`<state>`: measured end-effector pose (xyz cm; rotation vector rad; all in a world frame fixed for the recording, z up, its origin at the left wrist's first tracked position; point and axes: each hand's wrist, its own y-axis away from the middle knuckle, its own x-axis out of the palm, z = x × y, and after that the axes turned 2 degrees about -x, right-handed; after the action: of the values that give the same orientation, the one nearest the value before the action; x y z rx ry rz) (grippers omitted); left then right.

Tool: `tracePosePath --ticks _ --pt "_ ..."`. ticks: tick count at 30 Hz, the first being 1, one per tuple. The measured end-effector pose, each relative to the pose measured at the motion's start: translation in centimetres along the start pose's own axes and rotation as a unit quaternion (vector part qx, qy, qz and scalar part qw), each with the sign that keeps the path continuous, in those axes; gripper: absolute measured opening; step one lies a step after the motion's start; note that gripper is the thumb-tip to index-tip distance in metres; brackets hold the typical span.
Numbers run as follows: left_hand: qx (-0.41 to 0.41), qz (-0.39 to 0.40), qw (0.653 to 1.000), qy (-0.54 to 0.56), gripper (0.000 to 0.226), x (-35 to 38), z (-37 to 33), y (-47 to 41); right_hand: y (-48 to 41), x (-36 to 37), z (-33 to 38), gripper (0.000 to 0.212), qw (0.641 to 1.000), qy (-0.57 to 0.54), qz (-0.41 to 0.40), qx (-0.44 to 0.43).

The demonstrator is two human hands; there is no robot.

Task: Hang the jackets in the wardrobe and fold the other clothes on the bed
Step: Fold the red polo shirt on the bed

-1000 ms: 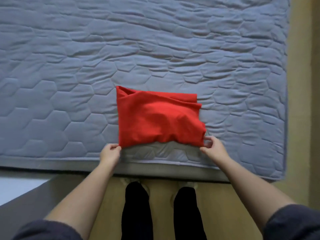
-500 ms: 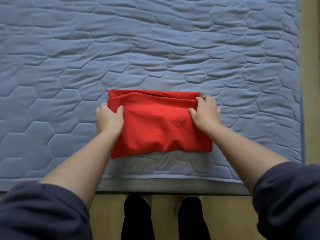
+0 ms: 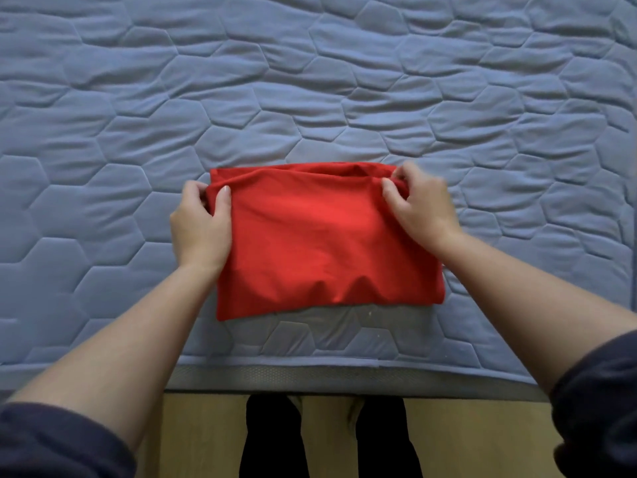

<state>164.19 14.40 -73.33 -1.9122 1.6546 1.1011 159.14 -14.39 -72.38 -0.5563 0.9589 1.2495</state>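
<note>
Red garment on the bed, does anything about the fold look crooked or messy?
Slightly. The red garment lies askew to the mattress edge, its near edge wavy, and its far layers gape by the right hand. No damage shows.

A blue-grey quilted mattress (image 3: 310,81) lies above a light wooden floor (image 3: 206,436).

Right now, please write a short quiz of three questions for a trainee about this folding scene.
1. True or false: the red garment lies on the wooden floor.
2. Where do the left hand and the right hand grip it? A) at its far corners B) at its near corners C) nowhere
3. Fill in: the garment rests on a blue quilted ____.

Key: 1 false; 2 A; 3 mattress.
</note>
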Motion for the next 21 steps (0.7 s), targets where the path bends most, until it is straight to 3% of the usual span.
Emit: tracePosePath --ticks 3,7,12,16,17,21 --pt "0.021 0.006 0.999 0.033 0.017 -0.7 -0.1 0.3 0.2 -0.2 -0.1 0.015 0.996 -0.052 0.068 -0.016" --pt "0.031 -0.013 0.999 0.033 0.02 -0.6 -0.7 -0.4 -2.3 -1.2 -1.1 0.017 0.995 -0.072 -0.025 0.072" --pt "-0.023 -0.024 0.999 -0.033 0.027 1.7 -0.6 -1.9 -4.5 0.8 -1.7 0.023 0.991 0.088 0.008 0.098" --pt "-0.09 -0.017 0.992 -0.082 0.028 2.5 -1.3 -2.4 -4.9 1.9 -1.1 0.029 0.976 0.195 -0.02 0.095" --pt "-0.062 -0.024 0.994 -0.086 0.028 2.2 -1.7 -1.9 -4.2 2.1 -0.6 0.035 0.976 0.199 -0.033 0.085" --pt "0.195 -0.007 0.971 -0.138 0.048 0.1 -2.4 1.7 1.4 3.0 2.9 0.06 0.991 0.134 -0.016 -0.016"
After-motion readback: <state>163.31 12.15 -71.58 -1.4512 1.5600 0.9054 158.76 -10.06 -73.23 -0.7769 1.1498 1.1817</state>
